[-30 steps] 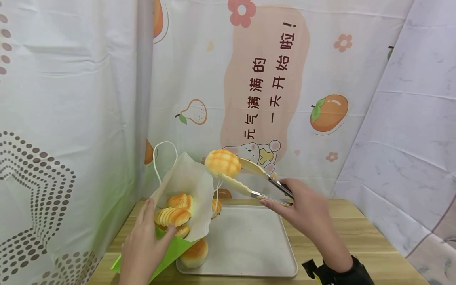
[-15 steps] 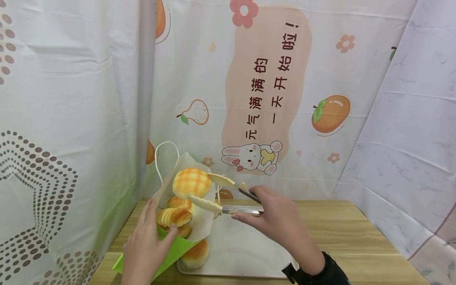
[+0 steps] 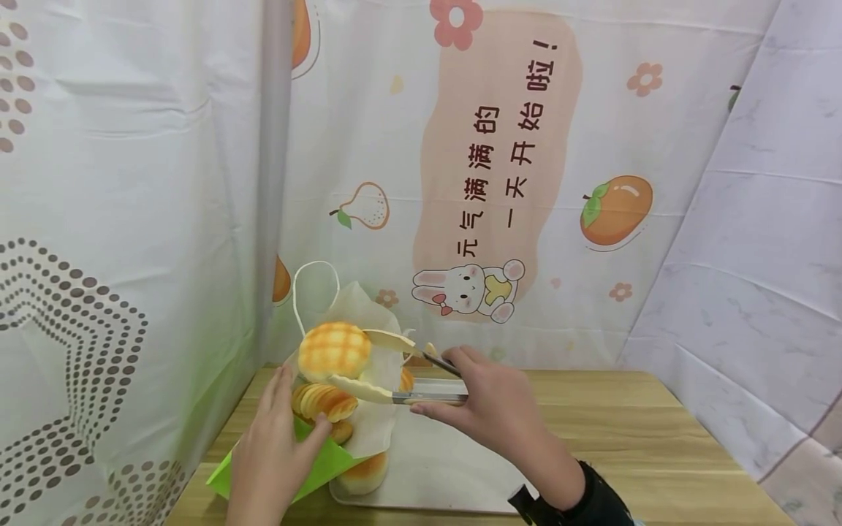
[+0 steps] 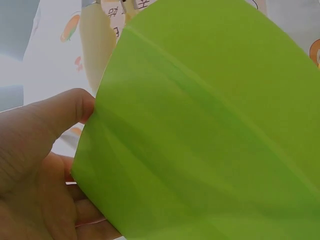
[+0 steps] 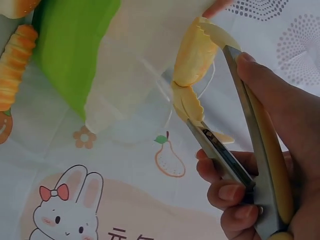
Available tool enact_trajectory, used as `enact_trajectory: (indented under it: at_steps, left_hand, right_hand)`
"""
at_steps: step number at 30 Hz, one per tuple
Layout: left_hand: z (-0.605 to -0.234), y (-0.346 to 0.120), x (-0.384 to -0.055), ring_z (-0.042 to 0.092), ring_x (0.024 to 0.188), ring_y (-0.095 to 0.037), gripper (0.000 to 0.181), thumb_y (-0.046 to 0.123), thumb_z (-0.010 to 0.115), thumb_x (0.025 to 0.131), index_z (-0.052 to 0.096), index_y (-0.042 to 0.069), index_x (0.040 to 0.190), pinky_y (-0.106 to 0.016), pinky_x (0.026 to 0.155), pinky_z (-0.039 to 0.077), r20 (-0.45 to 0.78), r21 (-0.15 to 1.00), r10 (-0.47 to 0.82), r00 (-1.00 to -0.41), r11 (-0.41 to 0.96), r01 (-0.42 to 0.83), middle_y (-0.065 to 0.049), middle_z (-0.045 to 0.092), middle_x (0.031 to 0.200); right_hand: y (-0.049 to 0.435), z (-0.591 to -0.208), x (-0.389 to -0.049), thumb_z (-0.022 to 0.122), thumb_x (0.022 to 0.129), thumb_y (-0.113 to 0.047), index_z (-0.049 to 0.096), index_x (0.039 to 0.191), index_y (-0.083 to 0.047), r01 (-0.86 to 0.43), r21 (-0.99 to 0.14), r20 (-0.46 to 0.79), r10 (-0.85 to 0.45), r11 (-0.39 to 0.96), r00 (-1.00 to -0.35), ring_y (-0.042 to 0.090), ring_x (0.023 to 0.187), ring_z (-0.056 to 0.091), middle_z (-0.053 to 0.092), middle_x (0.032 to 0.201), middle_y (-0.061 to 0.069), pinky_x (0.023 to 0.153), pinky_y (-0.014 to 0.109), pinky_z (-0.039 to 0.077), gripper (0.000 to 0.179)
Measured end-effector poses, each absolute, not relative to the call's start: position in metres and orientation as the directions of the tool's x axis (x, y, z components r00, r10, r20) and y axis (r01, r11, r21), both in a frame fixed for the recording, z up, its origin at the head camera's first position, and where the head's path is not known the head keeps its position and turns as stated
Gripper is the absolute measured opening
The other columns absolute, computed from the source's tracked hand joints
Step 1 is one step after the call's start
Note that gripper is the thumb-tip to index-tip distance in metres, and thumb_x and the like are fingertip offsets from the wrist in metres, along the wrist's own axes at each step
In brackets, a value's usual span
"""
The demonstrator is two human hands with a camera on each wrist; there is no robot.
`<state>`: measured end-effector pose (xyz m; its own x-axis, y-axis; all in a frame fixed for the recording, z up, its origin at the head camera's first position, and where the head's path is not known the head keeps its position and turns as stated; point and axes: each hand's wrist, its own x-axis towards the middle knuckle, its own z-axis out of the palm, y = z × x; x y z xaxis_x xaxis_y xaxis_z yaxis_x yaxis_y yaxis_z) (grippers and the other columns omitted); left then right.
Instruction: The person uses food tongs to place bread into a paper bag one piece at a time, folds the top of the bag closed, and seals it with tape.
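Checked bun: the round yellow bun with orange crossed lines (image 3: 334, 352) is at the mouth of the bag, clasped between the ends of the tongs and seen over the white lining; how far inside it sits cannot be told.
Tongs: the tongs (image 3: 427, 398) have silver arms and pale scalloped tips, one tip at either side of the bun.
Right grip: the right hand (image 3: 500, 405) is grasping the tongs, thumb on one arm and fingers curled round the other.
Left grip: the left hand (image 3: 270, 446) is grasping the edge of the bag, thumb on one face and fingers behind the other.
Bag: the green bag (image 3: 325, 467) leans tilted, its white lining (image 3: 378, 409) facing the person and a white cord handle (image 3: 295, 292) arching above.
Bread in the bag: a ridged roll (image 3: 322, 402) lies just below the checked bun, with a smaller brown piece (image 3: 342, 432) beneath it, partly hidden.
Tray: a pale tray (image 3: 447, 475) sits on the wooden worktop (image 3: 625, 409); a round golden-topped bun (image 3: 364, 473) rests at its near left corner, partly covered by the bag.
Backdrop: a white curtain (image 3: 355, 146) printed with fruit, flowers, a rabbit and lettering hangs behind.
Sleeve: a black cuff (image 3: 579, 504) circles the right wrist.
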<state>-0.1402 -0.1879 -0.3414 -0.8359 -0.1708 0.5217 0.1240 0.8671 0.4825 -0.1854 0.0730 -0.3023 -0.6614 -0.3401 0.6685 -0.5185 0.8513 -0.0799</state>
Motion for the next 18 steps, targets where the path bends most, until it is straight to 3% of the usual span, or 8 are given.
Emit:
enact_trajectory:
  at_steps: [11,18]
  left_hand:
    - [-0.343,-0.187,-0.14,0.061,0.09,-0.05,0.082,0.032,0.065,0.078,0.03,-0.005,0.142,-0.058,0.059,0.053,0.546,0.49,-0.187,-0.816,0.862,0.131,-0.029,0.04,0.143]
    - [-0.343,-0.186,-0.141,0.063,0.085,-0.048,0.083,0.032,0.065,0.078,0.029,-0.004,0.143,-0.048,0.048,0.051,0.533,0.494,-0.197,-0.823,0.862,0.113,-0.029,0.039,0.143]
  right_hand:
    - [0.06,-0.305,-0.179,0.059,0.059,-0.078,0.062,0.093,-0.023,-0.536,0.076,0.656,-0.447,0.841,-0.608,0.004,0.046,0.037,0.059,0.072,-0.012,0.037,0.021,0.028,0.064]
    - [0.038,-0.315,-0.192,0.066,0.057,-0.072,0.055,0.076,-0.016,-0.599,0.117,0.56,-0.551,0.792,-0.619,0.007,0.046,0.04,0.049,0.062,-0.009,0.036,0.022,0.026,0.06]
